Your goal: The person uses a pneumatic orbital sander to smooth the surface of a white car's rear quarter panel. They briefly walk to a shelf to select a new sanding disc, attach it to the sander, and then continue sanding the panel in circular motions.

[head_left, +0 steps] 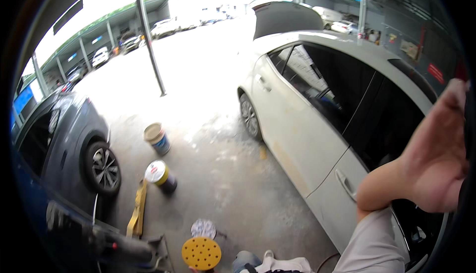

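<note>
A sander with a round yellow disc, dotted with holes, faces up at the bottom of the view. Skin of my left hand shows at its lower edge; the disc and the frame's edge hide most of the hand, which appears to hold the sander from below. My right hand is raised at the far right, beside the windows of a white car. Its palm and wrist show below the loose pale sleeve's opening, but the dark rim cuts off the fingers. Tan patches mark the car's side.
Left of me stand a dark blue-grey car, two buckets and a yellow metal bar. A round white patterned object lies beyond the disc. A thin post rises ahead. The white car's rear lid is up.
</note>
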`<state>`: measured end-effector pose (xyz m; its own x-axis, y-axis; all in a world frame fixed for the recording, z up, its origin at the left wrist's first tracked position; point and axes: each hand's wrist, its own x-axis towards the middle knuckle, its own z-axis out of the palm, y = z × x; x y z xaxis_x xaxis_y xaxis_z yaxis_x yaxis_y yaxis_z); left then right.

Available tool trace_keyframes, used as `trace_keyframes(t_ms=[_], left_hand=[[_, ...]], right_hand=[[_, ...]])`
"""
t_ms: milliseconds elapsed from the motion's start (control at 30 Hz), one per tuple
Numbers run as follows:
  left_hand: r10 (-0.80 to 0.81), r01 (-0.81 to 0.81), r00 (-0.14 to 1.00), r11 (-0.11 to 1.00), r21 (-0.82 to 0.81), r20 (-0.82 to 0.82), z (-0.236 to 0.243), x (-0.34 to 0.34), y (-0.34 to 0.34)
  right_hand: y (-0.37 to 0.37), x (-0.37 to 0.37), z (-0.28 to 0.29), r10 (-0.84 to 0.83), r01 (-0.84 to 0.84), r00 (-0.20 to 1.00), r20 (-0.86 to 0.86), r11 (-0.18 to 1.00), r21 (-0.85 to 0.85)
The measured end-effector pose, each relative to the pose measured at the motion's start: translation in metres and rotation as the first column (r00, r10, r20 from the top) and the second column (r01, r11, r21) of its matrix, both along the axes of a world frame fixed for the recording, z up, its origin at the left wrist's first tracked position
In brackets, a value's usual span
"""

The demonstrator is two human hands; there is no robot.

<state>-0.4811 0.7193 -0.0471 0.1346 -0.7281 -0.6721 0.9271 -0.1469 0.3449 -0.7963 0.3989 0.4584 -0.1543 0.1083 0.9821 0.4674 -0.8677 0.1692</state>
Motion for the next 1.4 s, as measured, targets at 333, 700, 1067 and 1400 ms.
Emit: trace_keyframes(t_ms=[333, 700, 1067, 1400], left_hand=[[0.000, 0.001, 1.000, 0.997, 0.081, -0.008, 0.006, 0.145, -0.228], [0.240, -0.242, 0.970, 0.964, 0.107, 0.030, 0.034, 0.254, -0.364], [0.568, -0.565, 0.823, 0.821, 0.082, -0.007, 0.033, 0.305, -0.593], [0.708, -0.707, 0.699, 0.705, 0.051, -0.099, 0.047, 0.361, -0.698]], right_hand=[[-0.238, 0.181, -0.110, -0.100, 0.090, 0.995, 0.003, 0.909, 0.408], [-0.428, 0.306, -0.335, 0.187, 0.472, 0.854, -0.486, 0.119, 0.874], [-0.630, 0.470, -0.417, 0.616, 0.626, 0.462, -0.638, 0.283, 0.727], [-0.713, 0.615, -0.471, 0.728, 0.472, -0.151, -0.669, 0.648, 0.598]])
